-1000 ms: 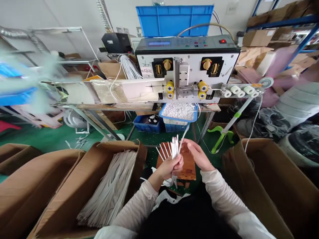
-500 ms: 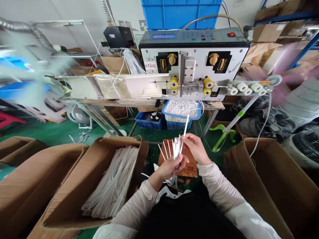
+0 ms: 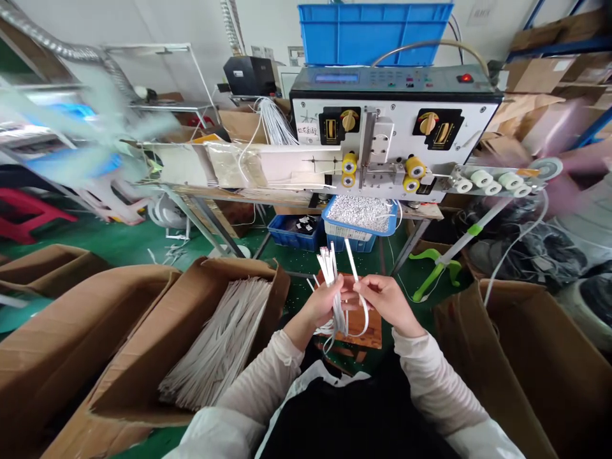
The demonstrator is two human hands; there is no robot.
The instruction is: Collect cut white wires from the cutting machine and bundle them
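Observation:
A bunch of white flat cables (image 3: 327, 264) stands up out of my left hand (image 3: 321, 305), whose fingers are wrapped round it. The lower lengths hang in loops beneath that hand. Just to the right, my right hand (image 3: 385, 299) pinches a single white cable (image 3: 351, 260) between thumb and fingers; its end points up and its tail curves down. Both hands are close together above a small wooden stool (image 3: 368, 328). A few more white cable ends show left of the bunch, over the stool.
Ahead, a wire-processing machine (image 3: 306, 108) stands on a bench (image 3: 287, 199). Beneath are a blue basket of white bits (image 3: 361, 213) and a blue bin (image 3: 291, 239). A carton of white cables (image 3: 217, 344) lies left, another carton (image 3: 540, 357) right. A green-footed stand (image 3: 437, 271) is beyond.
The single cable in my right hand has come away from the bunch and sits lower, bent into a loop. The view has shifted, so the machine appears further right and lower.

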